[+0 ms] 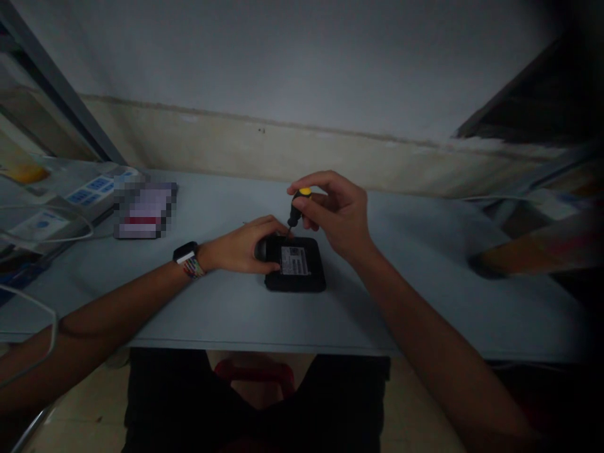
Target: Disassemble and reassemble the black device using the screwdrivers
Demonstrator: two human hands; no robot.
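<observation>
A small black box-shaped device (297,277) with a white label on top lies on the pale table (226,308) in front of me. My left hand (240,245) grips its left end, fingers curled round the edge; a watch sits on that wrist. My right hand (337,214) pinches a short screwdriver (296,211) with a black handle and yellow cap. The tool stands nearly upright, its tip at the device's top left corner beside my left fingers.
A pixelated flat packet (144,211) lies at the table's back left. Further left are white cables (56,236) and blue-and-white items (89,189). A wall runs behind the table. At the right edge lies an orange-brown object (533,255) in dim light.
</observation>
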